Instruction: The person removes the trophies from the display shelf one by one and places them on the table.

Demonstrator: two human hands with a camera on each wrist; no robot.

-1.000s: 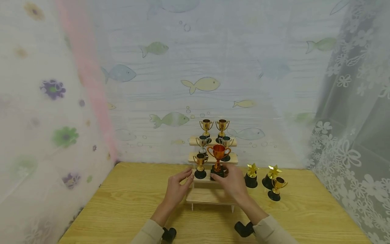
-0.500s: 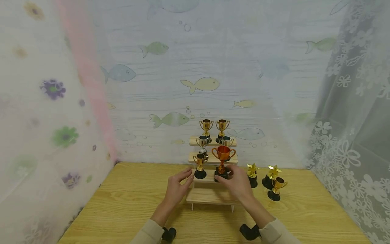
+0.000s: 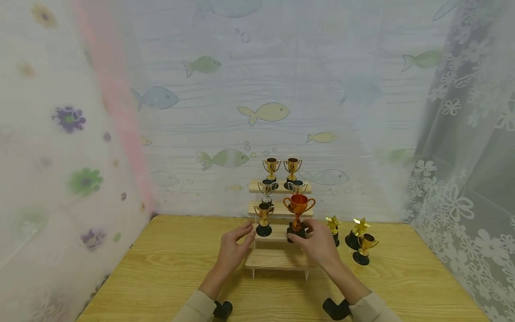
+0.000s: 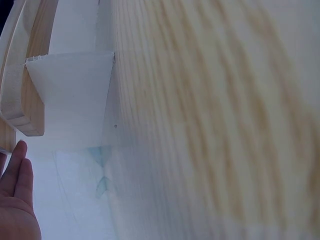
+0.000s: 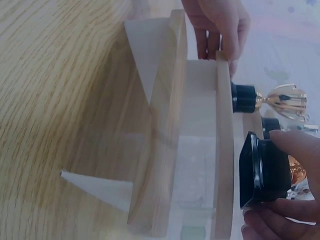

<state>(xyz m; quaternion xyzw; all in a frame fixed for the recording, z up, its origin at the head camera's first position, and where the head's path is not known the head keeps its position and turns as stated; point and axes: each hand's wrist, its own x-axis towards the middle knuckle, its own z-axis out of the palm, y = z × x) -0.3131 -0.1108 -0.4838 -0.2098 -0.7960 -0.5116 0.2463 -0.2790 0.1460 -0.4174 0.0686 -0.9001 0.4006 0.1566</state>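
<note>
My right hand (image 3: 319, 241) pinches the black square base of an orange-red trophy cup (image 3: 298, 205) between thumb and fingers. In the right wrist view the trophy's base (image 5: 265, 172) stands slightly apart from the board below it. My left hand (image 3: 235, 246) is at the left side of the stepped wooden shelf (image 3: 277, 259), fingers fairly straight near the third board's end. A small bronze-gold trophy (image 3: 263, 219) stands on that same board, left of the held cup. Behind are two silver trophies (image 3: 267, 190) and, on the top board, two gold trophies (image 3: 292, 167).
Right of the shelf stand two gold star trophies (image 3: 359, 230) and another small gold cup trophy (image 3: 366, 248) on the wooden table (image 3: 173, 250). White supports hold up the shelf boards. A fish-patterned curtain (image 3: 225, 125) hangs behind the table.
The orange-red trophy has moved a little to the right and toward me in my right hand, along the third board. My left hand has stayed in place.
</note>
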